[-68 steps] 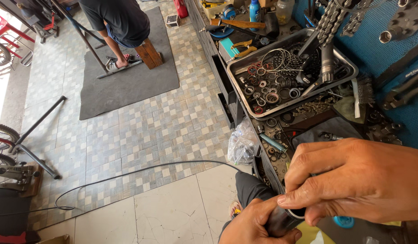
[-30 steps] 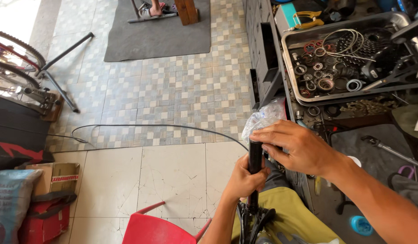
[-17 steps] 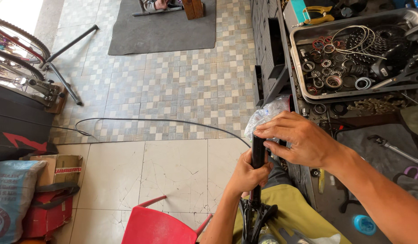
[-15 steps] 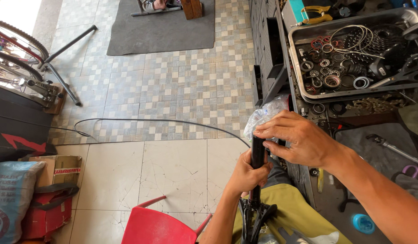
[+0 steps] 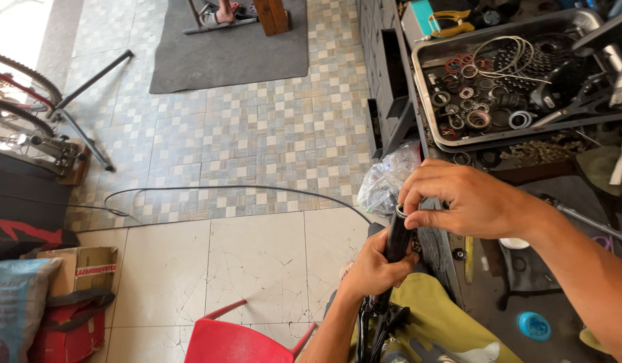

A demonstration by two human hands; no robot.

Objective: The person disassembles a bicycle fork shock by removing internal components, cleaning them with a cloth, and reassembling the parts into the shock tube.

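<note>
1. Our left hand (image 5: 372, 267) grips the black tube (image 5: 397, 242), its long axis upright, slightly tilted.
2. Our right hand (image 5: 462, 199) pinches a ring at the tube's top end, directly above the left.
3. The metal tray (image 5: 428, 128) beyond holds rings, bearings and coiled cable.

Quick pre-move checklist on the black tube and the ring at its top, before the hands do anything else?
1. Left hand wrapped around the black tube: ok.
2. Right hand fingertips on the silver ring at the tube's top: ok.
3. Ring fully seated: cannot tell, fingers cover it.
4. Tube upright: not ok, slightly tilted.
5. Metal parts tray beside the right hand: ok.
6. Black cable on the floor, apart from the tube: ok.
</note>
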